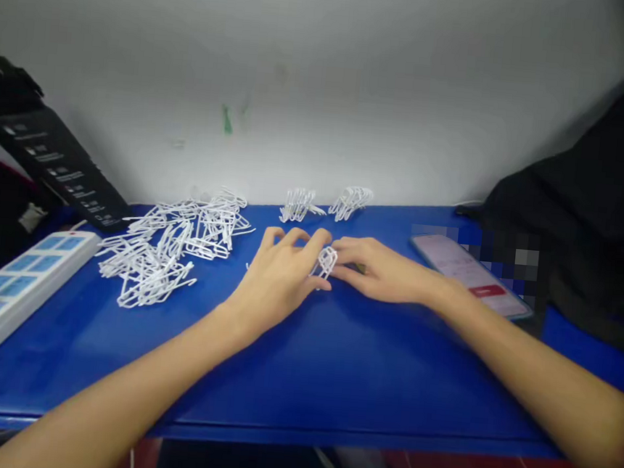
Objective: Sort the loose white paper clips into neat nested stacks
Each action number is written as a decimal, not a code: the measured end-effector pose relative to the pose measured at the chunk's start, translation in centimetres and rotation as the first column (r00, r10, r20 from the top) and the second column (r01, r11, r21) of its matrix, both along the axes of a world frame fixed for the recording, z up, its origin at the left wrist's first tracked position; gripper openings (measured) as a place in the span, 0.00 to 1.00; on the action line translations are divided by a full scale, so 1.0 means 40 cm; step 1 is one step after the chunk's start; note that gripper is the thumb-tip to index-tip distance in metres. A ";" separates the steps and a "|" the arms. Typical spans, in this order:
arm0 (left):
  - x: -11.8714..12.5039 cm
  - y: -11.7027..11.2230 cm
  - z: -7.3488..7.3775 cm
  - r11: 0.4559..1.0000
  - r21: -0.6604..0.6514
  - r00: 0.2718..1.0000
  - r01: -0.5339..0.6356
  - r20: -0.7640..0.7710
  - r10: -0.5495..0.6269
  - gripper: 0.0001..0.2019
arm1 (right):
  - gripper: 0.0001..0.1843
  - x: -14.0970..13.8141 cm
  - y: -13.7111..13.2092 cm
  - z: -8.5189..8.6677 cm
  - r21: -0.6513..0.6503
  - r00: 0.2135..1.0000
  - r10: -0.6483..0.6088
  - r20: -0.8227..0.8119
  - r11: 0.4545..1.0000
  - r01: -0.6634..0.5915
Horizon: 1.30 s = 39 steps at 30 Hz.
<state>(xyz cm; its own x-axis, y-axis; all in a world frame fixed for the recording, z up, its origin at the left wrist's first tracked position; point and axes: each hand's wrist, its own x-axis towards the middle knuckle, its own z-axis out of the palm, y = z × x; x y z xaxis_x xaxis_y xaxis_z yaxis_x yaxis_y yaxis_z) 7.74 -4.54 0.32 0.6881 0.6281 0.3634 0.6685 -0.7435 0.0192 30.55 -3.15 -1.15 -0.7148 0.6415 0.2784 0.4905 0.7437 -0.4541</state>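
Observation:
A small bunch of white wire hooks [325, 261], like curtain hooks, sits between my two hands over the blue table. My left hand [285, 269] pinches its near side with thumb and forefinger, the other fingers bent over the tabletop. From the right, my right hand [377, 269] closes its fingertips on the same bunch; part of it is hidden behind them. A loose heap of hooks [174, 240] lies left of my left hand. Beyond my hands, against the wall, stand two neat bundles, a left bundle [299, 205] and a right bundle [350, 202].
A white power strip [29, 275] lies along the left, with a black labelled panel [67, 161] leaning behind it. Right of my right hand rests a phone [469, 275], its screen lit. Black cloth [583, 192] covers the far right. The blue table [332, 381] ends at a front edge.

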 end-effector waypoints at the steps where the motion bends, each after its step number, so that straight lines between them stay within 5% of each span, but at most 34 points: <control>1: -0.007 0.003 0.011 1.000 -0.004 1.000 0.006 0.008 -0.006 0.27 | 0.15 -0.001 0.000 0.001 0.005 1.000 -0.003 0.003 1.000 0.003; 7: -0.129 0.056 0.091 0.982 -0.187 0.999 0.024 -0.022 -0.028 0.38 | 0.15 0.008 0.002 0.012 -0.021 1.000 0.008 0.006 1.000 -0.008; 10: -0.194 0.089 0.085 0.915 -0.404 1.000 0.000 0.027 0.012 0.39 | 0.16 0.014 -0.005 0.017 -0.090 0.998 -0.057 -0.009 0.994 0.056; 13: -0.224 0.109 0.051 0.850 -0.525 0.990 -0.038 0.096 0.103 0.32 | 0.32 0.007 -0.014 0.015 -0.184 0.986 -0.138 -0.097 0.976 0.119; 18: -0.223 0.114 0.024 0.805 -0.591 0.978 0.040 0.190 0.091 0.20 | 0.27 -0.019 -0.012 0.000 -0.288 0.945 -0.185 -0.270 0.952 0.104; 28: -0.228 0.090 0.049 0.768 -0.635 0.979 0.089 0.198 0.050 0.20 | 0.26 -0.023 -0.008 -0.013 -0.340 0.917 -0.263 -0.300 0.927 0.155; 39: -0.168 0.060 -0.011 0.811 -0.571 0.944 0.126 0.321 0.079 0.23 | 0.26 -0.043 -0.020 -0.018 -0.310 0.901 -0.279 -0.331 0.934 0.175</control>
